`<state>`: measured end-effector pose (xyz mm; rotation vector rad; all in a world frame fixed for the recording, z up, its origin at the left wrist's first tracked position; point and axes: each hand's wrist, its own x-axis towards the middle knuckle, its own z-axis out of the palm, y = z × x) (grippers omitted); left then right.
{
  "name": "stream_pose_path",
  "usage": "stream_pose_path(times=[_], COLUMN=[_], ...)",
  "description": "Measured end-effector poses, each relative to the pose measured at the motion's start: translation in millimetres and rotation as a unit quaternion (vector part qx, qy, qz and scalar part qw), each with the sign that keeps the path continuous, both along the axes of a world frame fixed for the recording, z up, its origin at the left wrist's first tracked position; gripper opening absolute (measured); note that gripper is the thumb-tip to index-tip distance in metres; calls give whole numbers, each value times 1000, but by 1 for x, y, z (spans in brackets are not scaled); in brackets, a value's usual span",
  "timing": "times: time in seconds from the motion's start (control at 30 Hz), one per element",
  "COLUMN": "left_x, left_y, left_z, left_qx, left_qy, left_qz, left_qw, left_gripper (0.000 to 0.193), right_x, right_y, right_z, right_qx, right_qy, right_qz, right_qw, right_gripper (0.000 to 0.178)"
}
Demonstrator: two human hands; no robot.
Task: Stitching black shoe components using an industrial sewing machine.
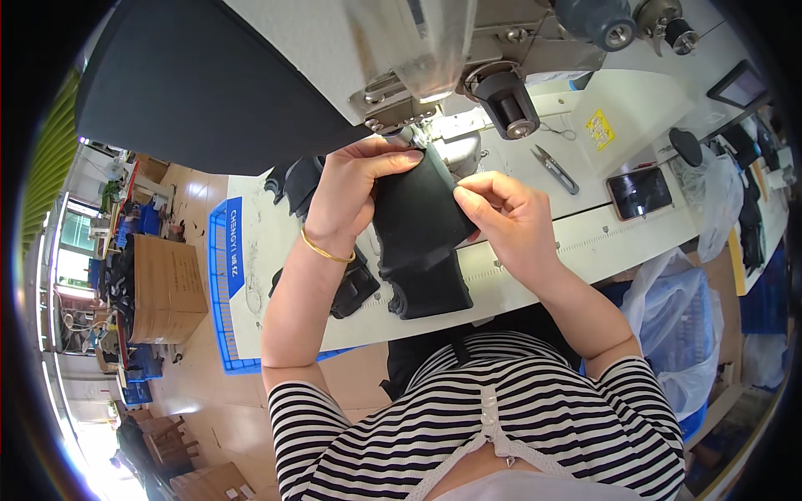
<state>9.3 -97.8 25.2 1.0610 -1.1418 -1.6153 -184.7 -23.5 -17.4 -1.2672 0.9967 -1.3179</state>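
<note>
A black fabric piece [422, 213] hangs between my hands, its upper edge up at the needle area of a sewing machine [409, 125]. My left hand [357, 179] pinches the top left of the fabric close to the presser foot. Farther right, my right hand [510, 213] grips the right edge between thumb and fingers. Below the held piece, a stack of dark cut pieces [430, 292] lies at the table's front edge. More black pieces [355, 288] rest beside my left forearm, partly hidden by it.
Thread snips [557, 169] and a phone [639, 193] lie on the right of the white table [535, 271]. A blue basket [221, 288] stands at the left edge. Clear plastic bags [677, 321] fill a bin at the right; a cardboard box [169, 288] stands on the left.
</note>
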Motion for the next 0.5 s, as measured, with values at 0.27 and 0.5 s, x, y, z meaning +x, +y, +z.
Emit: stream_pose_path(times=[0.27, 0.5], left_x=[1, 0], left_y=[-5, -4], left_z=[0, 2], left_qx=[14, 19], left_qy=[1, -11], left_qz=[3, 7], left_qw=[1000, 1000], left_gripper=[11, 10], right_x=[1, 1], right_y=[-1, -1], right_z=[-1, -1], right_qx=[-2, -2], right_qy=[-22, -17], right_qz=[7, 7], right_qw=[1000, 1000], right_gripper=[18, 17])
